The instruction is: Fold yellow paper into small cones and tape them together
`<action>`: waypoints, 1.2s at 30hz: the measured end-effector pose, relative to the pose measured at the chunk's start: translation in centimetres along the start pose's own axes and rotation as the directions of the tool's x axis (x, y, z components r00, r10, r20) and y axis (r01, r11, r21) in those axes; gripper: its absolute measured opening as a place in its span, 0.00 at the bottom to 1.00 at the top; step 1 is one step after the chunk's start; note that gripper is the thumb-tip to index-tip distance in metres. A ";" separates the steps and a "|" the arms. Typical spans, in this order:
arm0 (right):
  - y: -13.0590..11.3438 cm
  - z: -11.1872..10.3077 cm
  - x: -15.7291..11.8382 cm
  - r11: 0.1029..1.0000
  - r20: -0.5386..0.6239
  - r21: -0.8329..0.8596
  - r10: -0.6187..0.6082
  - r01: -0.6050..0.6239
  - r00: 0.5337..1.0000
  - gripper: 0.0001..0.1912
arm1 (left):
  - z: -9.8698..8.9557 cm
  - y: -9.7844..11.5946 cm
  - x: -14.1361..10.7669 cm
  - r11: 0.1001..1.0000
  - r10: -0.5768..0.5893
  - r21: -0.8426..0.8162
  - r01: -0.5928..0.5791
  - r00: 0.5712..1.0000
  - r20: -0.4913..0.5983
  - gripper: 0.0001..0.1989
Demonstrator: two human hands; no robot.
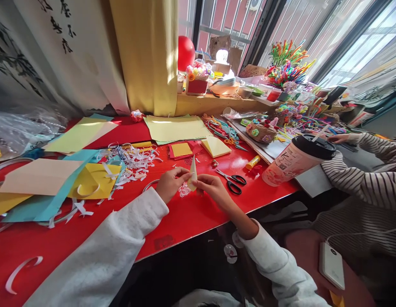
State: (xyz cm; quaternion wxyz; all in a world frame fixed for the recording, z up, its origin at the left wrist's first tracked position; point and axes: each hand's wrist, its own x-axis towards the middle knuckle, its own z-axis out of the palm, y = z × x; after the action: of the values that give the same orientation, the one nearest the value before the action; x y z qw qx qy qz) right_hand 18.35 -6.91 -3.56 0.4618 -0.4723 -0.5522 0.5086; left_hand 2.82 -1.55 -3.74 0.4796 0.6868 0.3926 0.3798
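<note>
Left hand (pixel 172 184) and right hand (pixel 213 188) pinch pale-yellow folded paper (pixel 193 169) over the red table (pixel 194 217), inside its near edge; scissors (pixel 230 177) bound the room at right. The paper's base is partly hidden.

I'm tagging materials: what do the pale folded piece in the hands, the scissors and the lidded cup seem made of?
Pale folded piece: probably matte paper; thin, narrowing to a tip. Scissors: bright, reflective blades suggest metal; smooth black handles, likely plastic. Lidded cup: smooth printed body, paper or plastic, can't tell; black lid, molded-looking, likely plastic.
</note>
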 end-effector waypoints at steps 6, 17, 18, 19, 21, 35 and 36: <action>0.0 -0.3 -0.1 0.993 0.088 0.112 0.030 -0.040 0.996 0.16 | 0.0 0.5 -0.2 0.998 0.015 0.067 -0.012 0.999 -0.035 0.14; -0.1 -0.1 -0.3 0.993 0.140 0.078 0.079 -0.090 0.987 0.14 | 0.1 -0.5 -0.1 0.996 -0.017 0.083 0.014 0.999 0.032 0.17; -0.1 -0.1 -0.3 0.992 0.143 0.082 0.086 -0.098 0.986 0.13 | 0.2 -0.5 -0.1 0.996 -0.021 0.089 0.019 1.000 0.021 0.17; -0.2 -0.1 -0.3 0.990 0.144 0.088 0.093 -0.107 0.985 0.13 | 0.2 -0.5 0.0 0.995 -0.022 0.093 0.021 1.000 0.010 0.17; -0.1 -0.1 -0.2 0.989 0.137 0.094 0.105 -0.118 0.985 0.14 | 0.1 -0.2 0.1 0.995 -0.023 0.094 0.021 1.000 0.020 0.17; 1.3 -0.2 -0.7 0.601 -0.225 -0.796 -0.189 -0.069 0.956 0.21 | -7.5 1.9 0.1 0.786 -0.101 0.588 -0.193 0.897 0.430 0.11; 1.2 -0.2 -0.9 0.581 -0.218 -0.812 -0.204 -0.061 0.954 0.21 | -7.7 2.3 -0.2 0.787 -0.129 0.587 -0.191 0.879 0.459 0.10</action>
State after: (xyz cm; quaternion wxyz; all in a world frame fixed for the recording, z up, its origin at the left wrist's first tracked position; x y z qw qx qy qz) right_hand 18.76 -7.71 -4.81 0.2908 -0.6763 -0.6684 0.1067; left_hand -3.80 0.47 0.41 0.3039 0.8830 0.3529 0.0582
